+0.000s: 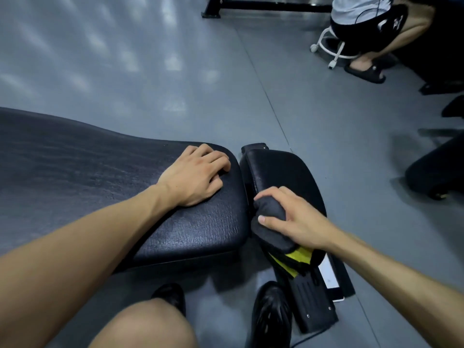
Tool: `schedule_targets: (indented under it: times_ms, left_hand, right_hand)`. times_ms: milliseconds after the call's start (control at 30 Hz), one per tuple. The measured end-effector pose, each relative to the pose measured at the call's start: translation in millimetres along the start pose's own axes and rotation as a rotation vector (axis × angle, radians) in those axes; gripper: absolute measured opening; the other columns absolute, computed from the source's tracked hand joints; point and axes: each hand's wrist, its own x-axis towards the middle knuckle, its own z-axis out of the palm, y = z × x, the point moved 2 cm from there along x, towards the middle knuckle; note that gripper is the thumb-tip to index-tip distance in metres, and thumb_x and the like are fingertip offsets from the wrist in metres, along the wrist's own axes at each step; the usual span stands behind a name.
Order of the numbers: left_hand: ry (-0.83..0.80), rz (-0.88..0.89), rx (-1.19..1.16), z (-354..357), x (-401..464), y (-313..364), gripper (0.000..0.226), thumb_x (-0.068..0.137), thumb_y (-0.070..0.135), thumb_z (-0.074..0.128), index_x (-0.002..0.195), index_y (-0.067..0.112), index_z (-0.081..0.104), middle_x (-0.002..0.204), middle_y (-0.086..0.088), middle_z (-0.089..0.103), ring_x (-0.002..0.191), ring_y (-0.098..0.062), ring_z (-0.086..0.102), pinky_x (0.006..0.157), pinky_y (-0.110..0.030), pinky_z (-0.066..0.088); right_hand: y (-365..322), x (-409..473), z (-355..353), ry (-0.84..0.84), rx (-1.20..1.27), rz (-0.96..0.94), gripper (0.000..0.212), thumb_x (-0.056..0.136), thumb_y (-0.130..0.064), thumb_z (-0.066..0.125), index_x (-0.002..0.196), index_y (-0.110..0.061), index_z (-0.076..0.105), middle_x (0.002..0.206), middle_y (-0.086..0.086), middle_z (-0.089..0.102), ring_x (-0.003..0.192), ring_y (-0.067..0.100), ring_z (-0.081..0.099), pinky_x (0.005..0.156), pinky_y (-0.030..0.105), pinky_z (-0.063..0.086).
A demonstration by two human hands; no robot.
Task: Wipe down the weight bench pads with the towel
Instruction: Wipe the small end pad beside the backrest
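Towel [272, 222] gripped by right hand [296, 217] against seat pad [283, 169].

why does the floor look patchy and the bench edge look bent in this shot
Head view: the pale patches on the grey floor are soft glare from overhead lights; the wide-angle lens bows the long bench pad; the frame's corners are slightly soft, while the left hand and the towel stay fairly sharp.
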Motion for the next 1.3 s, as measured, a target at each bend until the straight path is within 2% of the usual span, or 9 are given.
schedule_targets:
  times_ms: [100,200,333,500,633,833,967,1033,1300]
  left_hand:
    - [0.003,0.001,-0.012,-0.1,0.1,-1.3,0.03,0.091,0.034,0.042,0.117,0.03,0.057,0.131,0.016,0.059,0.118,-0.018,0.046,0.103,-0.036,0.035]
    - [0.0,0.009,-0.011,1.1,0.5,-3.1,0.036,0.092,0.036,0.045,0.124,0.026,0.057,0.134,0.012,0.059,0.119,-0.019,0.047,0.104,-0.037,0.035]
    - [-0.027,-0.02,-0.089,-0.4,1.7,-6.4,0.053,0.09,0.041,0.052,0.14,0.021,0.051,0.14,0.007,0.056,0.124,-0.019,0.045,0.109,-0.035,0.031]
    - [-0.045,0.019,-0.034,2.1,1.6,-7.0,0.057,0.092,0.047,0.049,0.143,0.022,0.049,0.144,0.008,0.053,0.125,-0.019,0.044,0.108,-0.037,0.032]
    - [-0.057,0.035,-0.013,2.8,2.2,-8.4,0.055,0.092,0.045,0.038,0.141,0.021,0.049,0.142,0.008,0.052,0.124,-0.019,0.043,0.107,-0.038,0.033]
    - [-0.021,-0.001,0.043,4.6,2.5,-9.6,0.038,0.092,0.027,0.031,0.12,0.014,0.054,0.124,-0.003,0.055,0.112,-0.026,0.047,0.097,-0.041,0.04]
    - [0.026,-0.071,-0.01,6.9,5.2,-11.5,0.033,0.096,0.022,0.04,0.124,0.011,0.052,0.126,-0.007,0.054,0.11,-0.029,0.048,0.094,-0.043,0.041]
    - [0.018,-0.079,-0.035,5.4,5.5,-12.0,0.038,0.096,0.02,0.041,0.131,0.01,0.051,0.13,-0.006,0.054,0.111,-0.029,0.049,0.095,-0.043,0.041]
    - [-0.005,-0.046,-0.015,-4.3,2.5,-8.4,0.025,0.089,0.018,0.04,0.107,0.011,0.057,0.113,-0.009,0.058,0.105,-0.031,0.052,0.09,-0.043,0.042]
  right_hand:
    - [-13.7,16.3,-41.3,0.071,0.359,-0.059,0.032,0.095,-0.033,0.071,0.125,-0.037,0.06,0.123,-0.011,0.067,0.117,0.005,0.063,0.1,0.018,0.047]
    - [-31.7,55.0,-54.1,0.061,0.564,-0.013,0.039,0.097,-0.039,0.067,0.134,-0.032,0.057,0.133,-0.009,0.066,0.124,0.007,0.061,0.105,0.023,0.048]
    - [-37.4,97.0,-26.4,0.143,-0.061,0.217,0.082,0.094,-0.059,0.06,0.159,-0.023,0.028,0.154,0.005,0.033,0.146,0.025,0.032,0.121,0.046,0.028]
    - [-38.0,72.2,19.3,0.168,-0.043,0.212,0.098,0.088,-0.079,0.037,0.162,-0.017,0.022,0.165,0.003,0.031,0.152,0.021,0.023,0.121,0.038,0.027]
    - [-43.7,77.2,25.5,0.119,-0.234,0.127,0.125,0.074,-0.089,0.048,0.163,-0.009,0.013,0.168,0.006,0.026,0.155,0.02,0.02,0.126,0.04,0.021]
    - [-39.0,129.7,5.2,0.125,-0.293,0.135,0.09,0.07,-0.064,0.042,0.15,-0.024,0.039,0.139,0.008,0.06,0.128,0.031,0.054,0.097,0.04,0.043]
    - [-38.4,176.7,-14.5,0.046,-0.116,0.246,0.032,0.067,-0.058,0.046,0.081,-0.033,0.059,0.083,0.001,0.068,0.088,0.031,0.064,0.07,0.039,0.045]
    - [-40.4,183.2,-17.1,0.031,-0.044,0.284,0.02,0.068,-0.055,0.05,0.07,-0.039,0.062,0.072,0.001,0.067,0.076,0.026,0.064,0.06,0.035,0.04]
    - [-48.5,136.4,13.1,0.297,-0.095,0.343,0.044,0.087,-0.049,0.05,0.111,-0.013,0.056,0.108,0.019,0.069,0.102,0.041,0.062,0.078,0.039,0.043]
